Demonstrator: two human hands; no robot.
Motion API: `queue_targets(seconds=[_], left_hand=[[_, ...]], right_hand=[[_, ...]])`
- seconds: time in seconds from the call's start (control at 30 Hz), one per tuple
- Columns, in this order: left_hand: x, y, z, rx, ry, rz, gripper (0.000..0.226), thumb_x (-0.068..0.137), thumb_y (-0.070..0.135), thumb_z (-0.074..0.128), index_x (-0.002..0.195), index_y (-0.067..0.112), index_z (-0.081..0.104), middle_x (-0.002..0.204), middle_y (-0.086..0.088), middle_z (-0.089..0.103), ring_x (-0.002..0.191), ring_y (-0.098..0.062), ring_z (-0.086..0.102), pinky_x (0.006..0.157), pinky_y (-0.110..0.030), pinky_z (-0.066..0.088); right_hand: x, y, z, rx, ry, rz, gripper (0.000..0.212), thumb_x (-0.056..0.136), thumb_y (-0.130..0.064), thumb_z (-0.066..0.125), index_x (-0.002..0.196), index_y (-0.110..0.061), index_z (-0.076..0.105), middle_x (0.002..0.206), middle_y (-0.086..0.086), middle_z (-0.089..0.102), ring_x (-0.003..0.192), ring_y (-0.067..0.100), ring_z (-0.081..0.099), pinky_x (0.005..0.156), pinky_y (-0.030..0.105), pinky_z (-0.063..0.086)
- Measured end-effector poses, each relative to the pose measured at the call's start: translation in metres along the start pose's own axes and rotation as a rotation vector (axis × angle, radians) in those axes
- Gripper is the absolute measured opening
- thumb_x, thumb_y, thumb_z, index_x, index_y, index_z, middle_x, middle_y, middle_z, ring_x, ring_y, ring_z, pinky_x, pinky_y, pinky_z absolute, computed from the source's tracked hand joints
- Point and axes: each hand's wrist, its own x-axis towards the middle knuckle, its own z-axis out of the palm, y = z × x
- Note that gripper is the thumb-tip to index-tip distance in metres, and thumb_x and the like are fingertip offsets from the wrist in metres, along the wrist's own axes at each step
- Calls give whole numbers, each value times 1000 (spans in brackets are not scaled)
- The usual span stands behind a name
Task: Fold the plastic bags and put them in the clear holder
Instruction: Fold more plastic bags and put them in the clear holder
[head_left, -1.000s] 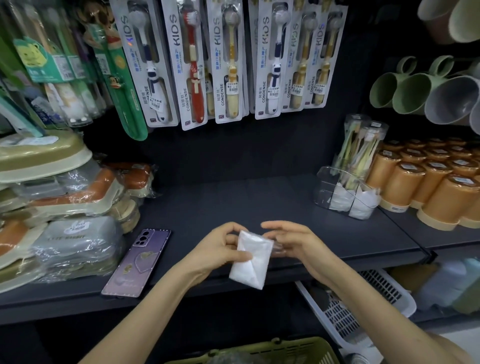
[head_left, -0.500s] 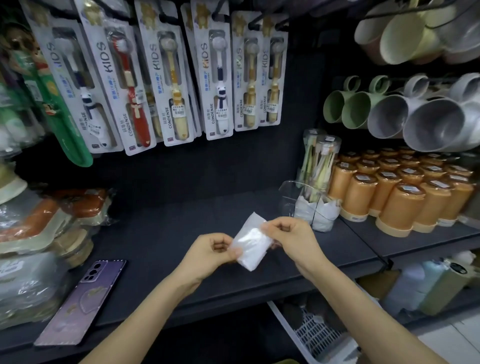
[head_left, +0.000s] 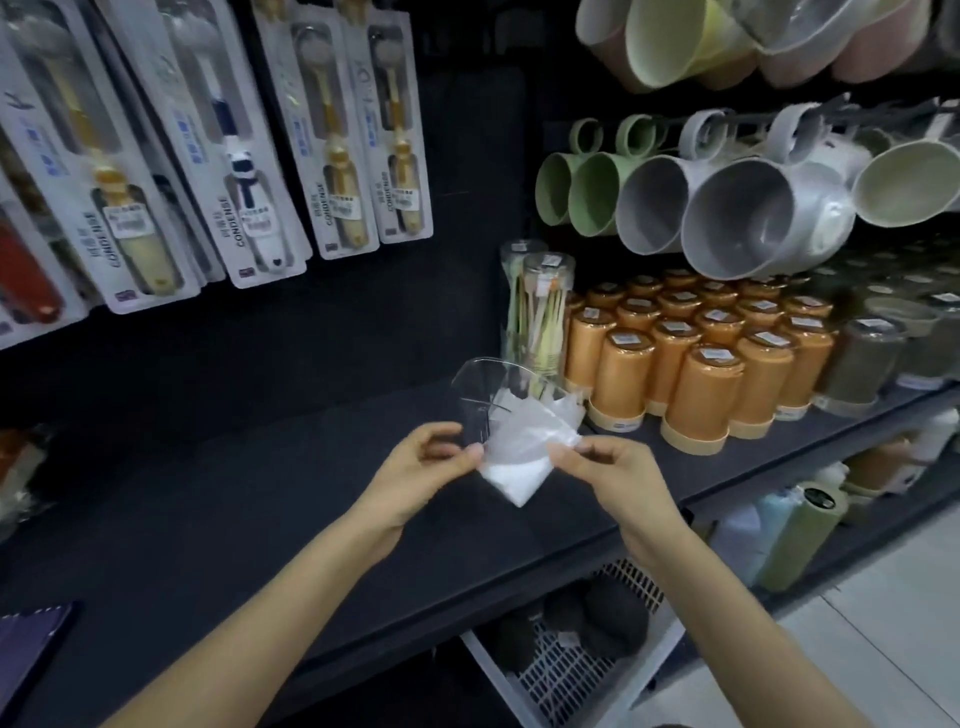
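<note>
Above the front of the dark shelf (head_left: 249, 499), both hands are holding one folded plastic bag (head_left: 519, 470) in the air. The left hand (head_left: 423, 460) is pinching the bag's left edge between thumb and fingertips; the right hand (head_left: 610, 467) is pinching its right corner, the other fingers curling loosely. The bag is showing as a white, roughly triangular packet, its point hanging downward and its upper layers looking translucent. Directly behind it the clear holder (head_left: 480, 382) is standing on the shelf, just beside a clear tube of toothbrushes (head_left: 540, 317) and near rows of upturned orange cups (head_left: 693, 374). White points (head_left: 566, 405) at the holder's rim are probably bags already stowed, though blur is making them hard to separate from the held one. Judged step: the fold is being finished or tidied, and insertion is not yet done, since the packet is appearing in front of the holder rather than inside it. The next move is calling for keeping the folds pinched against springing open, raising the packet over the rim, and lowering it point first into a free space
</note>
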Motion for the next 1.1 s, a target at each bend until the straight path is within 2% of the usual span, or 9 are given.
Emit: queue_targets(seconds=[0.13, 0.23, 0.3, 0.5, 0.7, 0.8, 0.93, 1.03, 1.1], left_hand=[[41, 4, 12, 50, 223, -19, 74, 81, 41, 73, 143, 21, 37, 136, -3, 47, 124, -16, 48, 93, -23, 39], [71, 8, 19, -36, 135, -56, 89, 81, 37, 74, 151, 19, 23, 152, -1, 34, 136, -17, 36, 99, -24, 32], [84, 9, 24, -111, 68, -79, 89, 84, 29, 73, 153, 16, 18, 154, -1, 32, 139, -16, 34, 99, -21, 29], [91, -6, 21, -113, 38, 5, 81, 81, 9, 74, 149, 14, 30, 149, -2, 41, 108, -5, 56, 91, -20, 40], [55, -24, 20, -217, 72, 113, 71, 74, 0, 77, 134, 24, 46, 141, 3, 49, 126, -15, 50, 101, -27, 43], [37, -34, 19, -218, 80, 172, 67, 70, -4, 79, 118, 34, 52, 132, 10, 55, 121, -6, 54, 104, -28, 43], [19, -41, 21, -200, 112, 228, 73, 69, -4, 80, 121, 35, 48, 123, 20, 55, 107, 14, 55, 92, -15, 47], [15, -43, 24, -202, 125, 237, 86, 70, -5, 79, 136, 31, 39, 127, 22, 50, 105, 18, 54, 85, -9, 46], [15, -43, 25, -174, 127, 239, 94, 70, -2, 81, 142, 33, 32, 135, 18, 44, 109, 17, 52, 91, -12, 46]], right_hand=[[21, 0, -28, -25, 38, 22, 26, 84, -14, 73, 66, 2, 64, 64, 2, 53, 58, 3, 47, 54, 11, 36], [36, 2, -41, -19, 53, 52, 30, 83, -16, 74, 76, 11, 64, 74, 7, 59, 72, 14, 53, 66, 21, 41], [43, 0, -45, -29, 55, 68, 25, 81, -16, 75, 73, 5, 65, 73, 6, 58, 71, 13, 52, 62, 17, 41], [64, -8, -43, -95, 35, 70, 16, 82, -4, 73, 68, -1, 65, 61, -4, 61, 49, -8, 54, 49, 5, 39], [74, -18, -20, -167, -54, 47, 20, 80, -5, 75, 81, 13, 67, 70, 6, 60, 63, 5, 56, 58, 8, 43], [75, -19, -5, -302, -89, 28, 26, 78, -9, 77, 57, -6, 61, 58, -2, 49, 57, 9, 48, 59, 21, 41], [69, -11, 12, -843, 36, -103, 39, 79, -19, 68, 47, -18, 46, 53, -4, 44, 59, 16, 45, 57, 28, 35], [59, -6, 23, -1069, 264, -333, 17, 76, -14, 66, 59, -16, 68, 72, 4, 63, 72, 25, 54, 63, 30, 37], [55, 0, 28, -1085, 412, -465, 9, 63, -7, 74, 57, -13, 71, 66, 9, 60, 64, 30, 51, 61, 31, 32]])
